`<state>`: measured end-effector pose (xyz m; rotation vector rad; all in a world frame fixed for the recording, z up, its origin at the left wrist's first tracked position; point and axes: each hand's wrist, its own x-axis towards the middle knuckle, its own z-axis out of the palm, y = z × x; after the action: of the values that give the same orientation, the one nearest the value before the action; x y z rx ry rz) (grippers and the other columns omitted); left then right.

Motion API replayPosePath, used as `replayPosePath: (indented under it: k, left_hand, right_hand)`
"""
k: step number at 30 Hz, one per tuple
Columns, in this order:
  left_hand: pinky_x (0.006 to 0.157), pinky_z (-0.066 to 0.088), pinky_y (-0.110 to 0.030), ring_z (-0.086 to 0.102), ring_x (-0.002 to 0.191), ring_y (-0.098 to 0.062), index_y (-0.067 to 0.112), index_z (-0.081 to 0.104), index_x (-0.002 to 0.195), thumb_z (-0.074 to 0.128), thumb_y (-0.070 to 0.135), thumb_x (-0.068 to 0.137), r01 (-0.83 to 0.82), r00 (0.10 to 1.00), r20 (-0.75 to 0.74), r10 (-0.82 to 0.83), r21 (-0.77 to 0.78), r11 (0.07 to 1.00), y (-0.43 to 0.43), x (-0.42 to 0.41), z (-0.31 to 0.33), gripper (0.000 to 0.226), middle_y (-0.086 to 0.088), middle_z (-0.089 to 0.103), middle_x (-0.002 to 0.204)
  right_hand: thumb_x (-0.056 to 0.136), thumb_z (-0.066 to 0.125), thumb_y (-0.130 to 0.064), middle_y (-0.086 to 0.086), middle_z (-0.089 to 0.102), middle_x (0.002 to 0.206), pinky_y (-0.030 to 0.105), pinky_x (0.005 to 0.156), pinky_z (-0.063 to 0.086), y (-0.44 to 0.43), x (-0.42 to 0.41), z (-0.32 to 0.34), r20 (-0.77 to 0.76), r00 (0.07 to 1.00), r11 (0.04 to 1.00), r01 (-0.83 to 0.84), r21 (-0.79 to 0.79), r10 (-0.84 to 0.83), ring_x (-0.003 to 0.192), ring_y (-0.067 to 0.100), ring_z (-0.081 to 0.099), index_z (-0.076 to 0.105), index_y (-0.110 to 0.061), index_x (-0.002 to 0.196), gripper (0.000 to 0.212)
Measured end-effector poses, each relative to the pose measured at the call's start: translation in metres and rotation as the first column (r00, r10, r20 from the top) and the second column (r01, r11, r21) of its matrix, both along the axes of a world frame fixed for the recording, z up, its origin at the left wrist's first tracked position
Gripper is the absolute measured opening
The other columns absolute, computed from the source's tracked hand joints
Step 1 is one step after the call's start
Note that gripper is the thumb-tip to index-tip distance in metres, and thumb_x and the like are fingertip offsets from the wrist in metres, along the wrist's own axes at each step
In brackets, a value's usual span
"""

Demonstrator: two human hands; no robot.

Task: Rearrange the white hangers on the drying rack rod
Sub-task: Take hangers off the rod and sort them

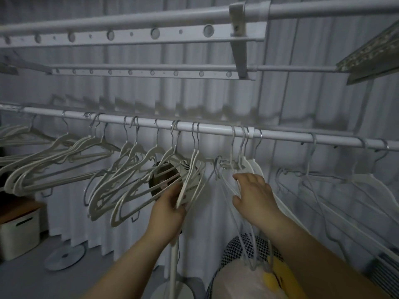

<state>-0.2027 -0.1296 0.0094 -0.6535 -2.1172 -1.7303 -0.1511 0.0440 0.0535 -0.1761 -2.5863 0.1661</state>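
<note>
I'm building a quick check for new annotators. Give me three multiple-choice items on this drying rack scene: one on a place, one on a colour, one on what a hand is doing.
1. Where is the box with the wooden lid?
A. lower left
B. upper right
C. bottom centre

2. What colour is the rod?
A. black
B. red
C. white

3. What is the right hand doing?
A. hanging idle
B. gripping thin hangers
C. pressing flat on the curtain

Answers:
1. A, as the box sits low at the left edge.
2. C, as the rod is white along its whole length.
3. B, as the fingers and thumb curl round a bunch of thin hangers below the rod.
</note>
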Motion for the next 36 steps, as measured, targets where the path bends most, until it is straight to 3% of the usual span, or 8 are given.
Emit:
replayPosePath:
  k: [5, 16, 19, 21, 23, 27, 32, 36]
  left_hand:
    - [0.071, 0.050, -0.014, 0.058, 0.093, -0.011, 0.016, 0.051, 0.125, 0.052, -0.011, 0.077, 0.178, 0.978, 0.100, -0.185, 0.069, 0.982, 0.020, 0.016, -0.005, 0.055, 0.003, 0.061, 0.109]
    - [0.084, 0.040, 0.000, 0.050, 0.103, 0.012, 0.032, 0.046, 0.120, 0.048, 0.017, 0.091, 0.383, 0.922, -0.029, -0.385, -0.066, 0.921, 0.028, 0.038, -0.001, 0.033, 0.020, 0.054, 0.114]
    - [0.079, 0.043, -0.016, 0.059, 0.088, -0.003, 0.023, 0.066, 0.099, 0.047, 0.024, 0.090, 0.040, 0.929, -0.361, -0.076, -0.106, 0.994, 0.015, 0.044, 0.010, 0.021, 0.015, 0.064, 0.091]
    - [0.080, 0.039, -0.026, 0.062, 0.083, -0.016, 0.015, 0.070, 0.088, 0.047, 0.028, 0.080, -0.301, 0.767, -0.612, 0.192, -0.079, 0.950, 0.003, 0.039, 0.018, 0.028, 0.004, 0.070, 0.087]
    - [0.091, 0.038, -0.034, 0.060, 0.101, -0.028, 0.012, 0.066, 0.103, 0.055, 0.029, 0.076, -0.503, 0.725, -0.594, 0.349, -0.109, 0.858, -0.007, 0.029, 0.024, 0.033, -0.007, 0.067, 0.107]
    - [0.104, 0.024, -0.032, 0.037, 0.129, -0.020, 0.021, 0.031, 0.138, 0.057, 0.038, 0.082, -0.555, 0.828, -0.375, 0.418, -0.440, 0.706, -0.024, 0.010, 0.020, 0.064, 0.000, 0.041, 0.141]
    - [0.085, 0.038, -0.030, 0.052, 0.110, -0.022, 0.024, 0.043, 0.128, 0.047, 0.024, 0.087, -0.559, 0.829, -0.368, 0.421, -0.582, 0.591, -0.028, -0.002, 0.013, 0.041, 0.002, 0.058, 0.120]
    - [0.066, 0.040, -0.029, 0.060, 0.087, -0.022, 0.017, 0.053, 0.113, 0.037, 0.016, 0.092, -0.531, 0.847, -0.338, 0.409, -0.517, 0.671, -0.029, -0.008, 0.014, 0.026, -0.003, 0.064, 0.093]
  right_hand:
    - [0.091, 0.045, -0.033, -0.002, 0.030, 0.145, 0.030, 0.107, 0.018, 0.000, 0.002, 0.000, -0.048, 0.999, 0.998, -0.011, -0.056, 0.008, 0.133, 0.019, 0.023, 0.027, -0.022, 0.140, 0.053]
    - [0.081, 0.051, -0.051, 0.007, 0.027, 0.148, 0.041, 0.106, 0.022, -0.016, -0.010, 0.016, 0.040, 0.990, 0.988, 0.139, -0.070, -0.136, 0.134, 0.028, 0.022, 0.020, -0.017, 0.141, 0.076]
    - [0.081, 0.055, -0.042, 0.007, 0.026, 0.147, 0.040, 0.107, 0.020, -0.018, -0.014, 0.016, 0.065, 0.991, 0.992, 0.121, -0.045, -0.118, 0.134, 0.028, 0.020, 0.018, -0.018, 0.141, 0.075]
    - [0.082, 0.054, -0.038, 0.006, 0.024, 0.147, 0.039, 0.108, 0.018, -0.019, -0.016, 0.014, 0.070, 0.992, 0.994, 0.105, -0.025, -0.103, 0.135, 0.028, 0.018, 0.018, -0.018, 0.141, 0.073]
    - [0.083, 0.053, -0.033, 0.005, 0.023, 0.147, 0.039, 0.108, 0.018, -0.019, -0.016, 0.013, 0.072, 0.993, 0.995, 0.098, -0.023, -0.096, 0.135, 0.027, 0.017, 0.018, -0.018, 0.141, 0.070]
    - [0.084, 0.052, -0.019, 0.004, 0.010, 0.152, 0.041, 0.107, 0.022, -0.017, -0.018, 0.011, 0.084, 0.992, 0.993, 0.102, -0.063, -0.096, 0.137, 0.028, 0.013, 0.017, -0.019, 0.141, 0.066]
    - [0.087, 0.051, -0.017, 0.004, -0.001, 0.155, 0.044, 0.107, 0.025, -0.008, -0.017, 0.011, 0.129, 0.985, 0.985, 0.130, -0.114, -0.115, 0.139, 0.027, 0.011, 0.008, -0.023, 0.144, 0.071]
    - [0.089, 0.044, -0.015, 0.005, 0.014, 0.150, 0.043, 0.104, 0.028, 0.001, -0.016, 0.009, 0.141, 0.981, 0.986, 0.144, -0.082, -0.131, 0.136, 0.026, 0.020, 0.012, -0.022, 0.143, 0.063]
